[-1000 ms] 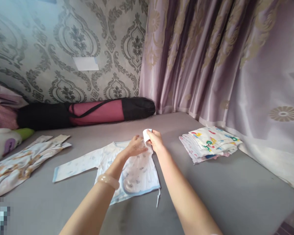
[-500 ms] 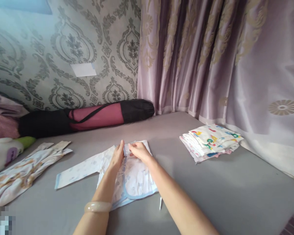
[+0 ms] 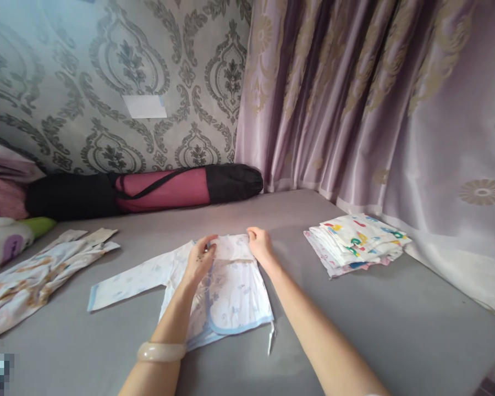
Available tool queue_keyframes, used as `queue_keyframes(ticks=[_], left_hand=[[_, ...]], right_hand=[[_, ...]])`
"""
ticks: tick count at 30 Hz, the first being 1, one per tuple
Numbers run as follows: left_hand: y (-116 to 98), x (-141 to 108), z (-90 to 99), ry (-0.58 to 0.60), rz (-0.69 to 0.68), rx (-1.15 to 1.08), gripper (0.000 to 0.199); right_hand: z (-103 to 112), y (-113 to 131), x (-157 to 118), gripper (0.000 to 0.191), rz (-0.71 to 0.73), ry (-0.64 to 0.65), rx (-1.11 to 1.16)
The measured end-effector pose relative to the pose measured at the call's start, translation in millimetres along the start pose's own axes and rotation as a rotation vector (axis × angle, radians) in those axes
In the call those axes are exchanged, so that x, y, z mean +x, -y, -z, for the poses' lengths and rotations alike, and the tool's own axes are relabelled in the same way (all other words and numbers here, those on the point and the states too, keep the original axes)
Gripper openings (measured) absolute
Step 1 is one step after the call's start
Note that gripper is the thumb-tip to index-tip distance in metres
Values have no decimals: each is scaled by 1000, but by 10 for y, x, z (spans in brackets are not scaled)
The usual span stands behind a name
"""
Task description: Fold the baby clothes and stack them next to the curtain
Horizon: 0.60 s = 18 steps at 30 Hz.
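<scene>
A small white baby shirt (image 3: 235, 297) with pale blue trim and a faint print lies spread on the grey bed surface. Its left-side sleeve (image 3: 127, 280) stretches out to the side, while the other sleeve (image 3: 233, 247) lies folded across the upper chest. My left hand (image 3: 200, 258), with a pale bangle on the wrist, has its fingers curled on the cloth near the neckline. At the shirt's upper right corner, my right hand (image 3: 260, 247) pinches the fabric edge. A white tie (image 3: 271, 338) hangs out from the lower right hem.
A stack of folded printed clothes (image 3: 358, 242) sits to the right, near the curtain (image 3: 313, 110). Crumpled patterned clothing (image 3: 41, 275) and a plush toy (image 3: 4, 245) are on the left. Along the wall lies a long black-and-maroon bag (image 3: 160, 190).
My right hand has moved right from the shirt's middle to its upper right corner. The sleeve's fold across the chest now shows. My left hand's fingers have curled near the neckline.
</scene>
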<state>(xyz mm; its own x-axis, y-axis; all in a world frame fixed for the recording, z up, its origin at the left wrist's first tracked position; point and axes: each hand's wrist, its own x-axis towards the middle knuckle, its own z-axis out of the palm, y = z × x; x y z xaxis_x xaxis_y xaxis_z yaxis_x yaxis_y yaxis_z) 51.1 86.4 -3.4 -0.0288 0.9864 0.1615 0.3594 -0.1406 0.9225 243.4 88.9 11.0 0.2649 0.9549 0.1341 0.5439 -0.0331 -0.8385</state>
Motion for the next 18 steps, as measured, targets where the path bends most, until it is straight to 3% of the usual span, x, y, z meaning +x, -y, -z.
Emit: queue_keyframes(ticks=[3, 7, 12, 18], left_hand=[[24, -1, 30, 15, 8, 123, 42], [85, -2, 66, 4, -43, 308, 41], [203, -32, 70, 13, -225, 503, 37], [267, -90, 28, 31, -209, 747, 37]], right_hand=[[-182, 98, -144, 39, 156, 97, -144], [-344, 151, -265, 45, 378, 238, -517], [-420, 50, -334, 60, 410, 235, -617], [-435, -44, -351, 66, 390, 248, -622]])
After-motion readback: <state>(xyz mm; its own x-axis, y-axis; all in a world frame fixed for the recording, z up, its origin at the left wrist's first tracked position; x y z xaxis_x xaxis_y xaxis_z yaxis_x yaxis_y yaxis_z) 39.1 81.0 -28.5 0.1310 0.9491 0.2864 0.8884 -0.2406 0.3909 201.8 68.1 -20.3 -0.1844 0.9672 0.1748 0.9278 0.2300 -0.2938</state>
